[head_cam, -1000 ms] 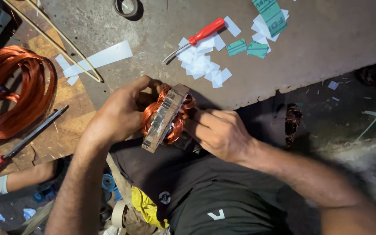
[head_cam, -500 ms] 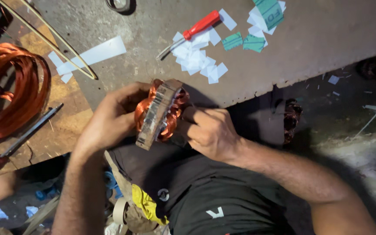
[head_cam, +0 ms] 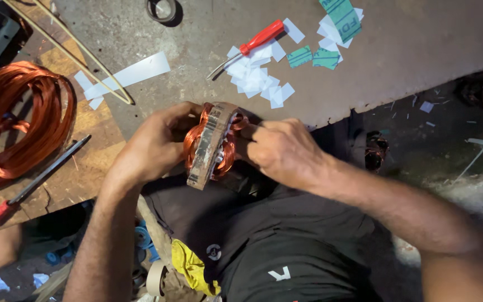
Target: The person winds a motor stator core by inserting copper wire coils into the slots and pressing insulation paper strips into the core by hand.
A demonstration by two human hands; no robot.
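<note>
Little has shifted since the earlier frames: both hands stay on the stator, which sits a touch closer to the bench edge and tilted slightly more.

Item 1, one motor stator (head_cam: 212, 144): laminated grey core, copper windings bulging from both faces, held edge-up just in front of the grey bench (head_cam: 420, 50), above the person's lap.

Item 2, left hand (head_cam: 153, 144): fingers curled closed around the stator's left side, gripping core and winding.

Item 3, right hand (head_cam: 283, 151): fingers bent and pinched against the stator's right face; what the fingertips hold cannot be told.

Item 4, one red-handled screwdriver (head_cam: 250, 46): on the bench, beyond the stator and slightly right.

Item 5, one scatter of white paper slips (head_cam: 255, 78): between that screwdriver and the stator.

Item 6, three green printed paper pieces (head_cam: 326, 57): beyond the stator, well right.

Item 7, one long white strip (head_cam: 129, 74): beyond the stator, left.

Item 8, one coil of copper wire (head_cam: 20, 120): well left of the stator.

Item 9, one second red-handled tool (head_cam: 34, 182): left of the stator, near the coil.

Item 10, one tape roll (head_cam: 162, 9): far beyond the stator.
</note>
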